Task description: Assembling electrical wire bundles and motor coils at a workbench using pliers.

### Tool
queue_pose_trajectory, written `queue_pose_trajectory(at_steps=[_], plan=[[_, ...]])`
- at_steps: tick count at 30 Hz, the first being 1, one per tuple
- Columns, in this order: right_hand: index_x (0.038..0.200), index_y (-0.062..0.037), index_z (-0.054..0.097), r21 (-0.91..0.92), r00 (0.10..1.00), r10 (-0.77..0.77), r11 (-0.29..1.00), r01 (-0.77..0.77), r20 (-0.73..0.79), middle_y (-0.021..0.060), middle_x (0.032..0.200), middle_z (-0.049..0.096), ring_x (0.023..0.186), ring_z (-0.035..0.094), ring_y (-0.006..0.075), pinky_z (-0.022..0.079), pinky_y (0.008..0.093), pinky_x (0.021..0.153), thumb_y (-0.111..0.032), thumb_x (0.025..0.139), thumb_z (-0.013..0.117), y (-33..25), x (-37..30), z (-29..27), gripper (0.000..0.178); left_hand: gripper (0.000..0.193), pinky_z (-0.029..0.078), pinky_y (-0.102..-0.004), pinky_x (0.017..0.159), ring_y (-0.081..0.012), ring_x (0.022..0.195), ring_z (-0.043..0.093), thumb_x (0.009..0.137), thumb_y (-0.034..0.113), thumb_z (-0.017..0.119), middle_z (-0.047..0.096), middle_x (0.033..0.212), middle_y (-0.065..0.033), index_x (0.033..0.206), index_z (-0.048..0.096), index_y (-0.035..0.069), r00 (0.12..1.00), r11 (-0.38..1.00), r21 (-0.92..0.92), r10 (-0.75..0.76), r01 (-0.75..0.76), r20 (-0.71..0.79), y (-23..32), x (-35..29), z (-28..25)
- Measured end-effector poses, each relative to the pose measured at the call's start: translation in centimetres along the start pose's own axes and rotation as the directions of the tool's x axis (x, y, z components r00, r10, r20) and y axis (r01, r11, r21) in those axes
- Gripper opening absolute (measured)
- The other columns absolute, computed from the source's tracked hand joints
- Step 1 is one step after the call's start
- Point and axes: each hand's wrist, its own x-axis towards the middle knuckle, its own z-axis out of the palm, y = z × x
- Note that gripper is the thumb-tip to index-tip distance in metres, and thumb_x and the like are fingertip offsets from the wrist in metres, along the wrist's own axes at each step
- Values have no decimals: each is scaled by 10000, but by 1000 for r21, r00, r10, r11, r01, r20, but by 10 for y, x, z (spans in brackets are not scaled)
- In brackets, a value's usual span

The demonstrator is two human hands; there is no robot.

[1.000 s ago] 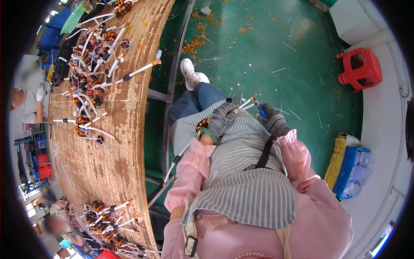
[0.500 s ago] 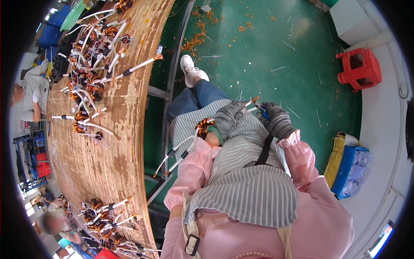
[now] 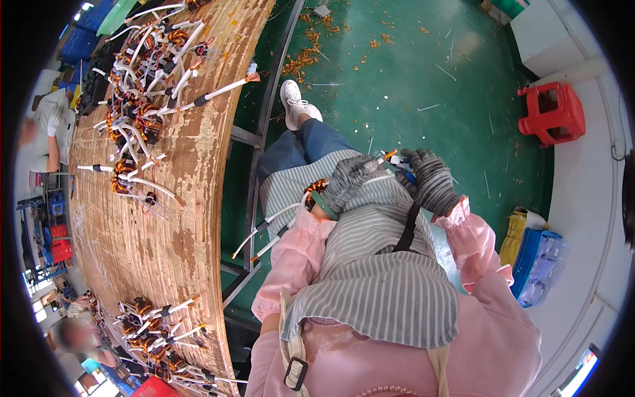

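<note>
Fingers (image 3: 355,168) of the left hand (image 3: 345,182) close around a white lead (image 3: 378,159) of a copper-wound coil (image 3: 316,190). The lead's bare copper end (image 3: 389,155) projects toward the right hand (image 3: 432,180). The coil sits beside the left wrist, over the striped apron (image 3: 374,202). The right hand's fingers bend around a blue-handled tool (image 3: 411,178), partly hidden. Similar coils (image 3: 124,175) lie on the wooden counter (image 3: 172,255).

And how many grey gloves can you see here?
2: one grey glove on the left hand, which grips a white lead; the other on the right hand, which holds a blue-handled tool. More could be hidden in the background.
</note>
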Motion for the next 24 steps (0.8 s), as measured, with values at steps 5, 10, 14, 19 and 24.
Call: queue_pose_trajectory(at_steps=[5, 10, 14, 19, 24], plan=[[1096, -18, 547, -59, 988, -152, 987, 151, -22, 165, 946, 581, 904, 525, 336, 414, 426, 812, -275, 783, 590, 2, 10, -15, 407, 293, 444, -265, 775, -122, 818, 570, 882, 253, 545, 648, 879, -83, 986, 635, -6, 983, 968, -177, -169, 179, 67, 26, 1, -2], [989, -10, 596, 77, 983, -154, 984, 162, -100, 140, 814, 598, 781, 575, 282, 451, 401, 724, -263, 794, 604, 2, 0, -7, 319, 283, 441, -250, 698, -97, 738, 549, 875, 267, 559, 632, 797, -45, 947, 655, 11, 997, 997, -52, 56, -54, 46, 28, 1, -2], [890, -24, 617, 665, 738, 47, 397, -633, 673, 32, 645, 559, 605, 570, 106, 452, 256, 546, -314, 822, 640, 10, -9, -11, 299, 258, 412, -221, 616, -60, 671, 495, 884, 250, 556, 595, 755, 3, 950, 658, 23, 977, 980, -63, -182, 189, 111, 20, 0, -5], [960, -30, 614, 446, 952, 113, 864, -236, 285, 89, 767, 606, 683, 592, 209, 474, 327, 629, -271, 819, 606, 6, -9, -10, 280, 257, 440, -239, 735, -93, 791, 556, 886, 207, 545, 646, 872, -48, 1016, 633, 3, 983, 984, -6, -178, 178, 44, 13, 5, 9], [1068, -52, 560, -282, 997, -23, 960, 1, -76, 152, 960, 594, 907, 545, 316, 424, 405, 809, -251, 764, 612, 4, 2, -14, 367, 248, 438, -235, 739, -95, 776, 546, 892, 207, 541, 635, 859, -33, 995, 628, -1, 988, 989, -39, -143, 141, -54, 20, 7, 17]])
